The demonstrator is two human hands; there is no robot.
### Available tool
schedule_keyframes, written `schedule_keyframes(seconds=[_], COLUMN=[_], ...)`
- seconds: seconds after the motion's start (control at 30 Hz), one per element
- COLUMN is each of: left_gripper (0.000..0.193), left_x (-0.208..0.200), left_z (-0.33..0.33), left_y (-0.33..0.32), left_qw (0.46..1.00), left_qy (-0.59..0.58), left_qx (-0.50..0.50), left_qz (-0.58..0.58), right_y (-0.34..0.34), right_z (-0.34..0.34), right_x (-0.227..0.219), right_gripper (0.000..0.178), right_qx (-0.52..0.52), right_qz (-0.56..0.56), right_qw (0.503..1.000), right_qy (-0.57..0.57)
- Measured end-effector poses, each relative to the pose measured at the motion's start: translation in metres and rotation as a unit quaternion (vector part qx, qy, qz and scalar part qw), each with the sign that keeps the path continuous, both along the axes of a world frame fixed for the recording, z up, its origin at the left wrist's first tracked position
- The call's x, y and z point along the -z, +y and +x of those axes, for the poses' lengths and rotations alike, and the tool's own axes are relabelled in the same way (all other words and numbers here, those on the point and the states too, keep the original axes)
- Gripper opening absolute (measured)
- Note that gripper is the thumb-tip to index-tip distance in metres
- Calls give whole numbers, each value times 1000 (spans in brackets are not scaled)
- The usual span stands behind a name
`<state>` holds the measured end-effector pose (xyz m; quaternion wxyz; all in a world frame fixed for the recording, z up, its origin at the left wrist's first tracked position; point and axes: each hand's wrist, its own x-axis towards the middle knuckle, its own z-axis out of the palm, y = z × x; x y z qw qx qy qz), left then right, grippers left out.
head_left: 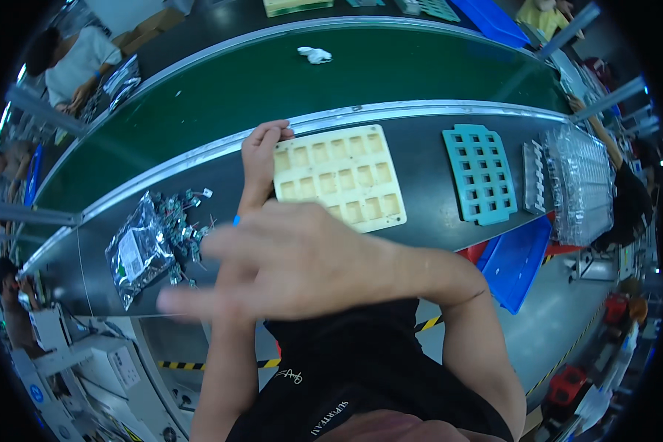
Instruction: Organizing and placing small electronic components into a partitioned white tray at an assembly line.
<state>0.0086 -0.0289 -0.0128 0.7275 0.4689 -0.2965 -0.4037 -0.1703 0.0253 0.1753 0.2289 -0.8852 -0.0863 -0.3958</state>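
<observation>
A cream tray (pixel 339 177) with rows of shallow rectangular pockets lies on the dark worktable. At its upper left corner is my left hand (pixel 259 158), with curled fingers gripping the edge. My right hand (pixel 287 258), blurred by motion, crosses over my left forearm and hides the tray's lower left corner. Its fingers point left and look spread apart, with nothing visible in them. Just beyond its fingertips lies a pile of small green circuit boards (pixel 180 225) with thin wires. They spill from a silvery plastic bag (pixel 138 254).
A teal tray (pixel 481 174) with square holes lies to the right, near stacked clear plastic trays (pixel 578 180). A blue bin (pixel 519 261) sits below the table's right edge. Beyond a metal rail runs a green conveyor belt (pixel 420 70) bearing a crumpled white piece (pixel 315 54). Other people work around.
</observation>
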Motion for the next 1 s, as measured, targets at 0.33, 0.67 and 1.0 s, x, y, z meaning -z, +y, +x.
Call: schedule_keyframes(seconds=[0.33, 0.67, 1.0], left_gripper=[22, 25, 22], left_x=[-8, 6, 2], left_z=[-7, 12, 4], left_y=[-6, 5, 3], left_qw=[998, 993, 995], left_qy=[-55, -106, -91], left_qx=[9, -36, -21], left_qz=[18, 45, 21], right_y=[-164, -162, -168], right_z=[-100, -73, -66], right_x=[123, 160, 162], right_gripper=[18, 27, 33], right_qx=[385, 300, 162], right_qz=[298, 414, 543], right_qw=[874, 858, 823], right_qy=[12, -54, 42])
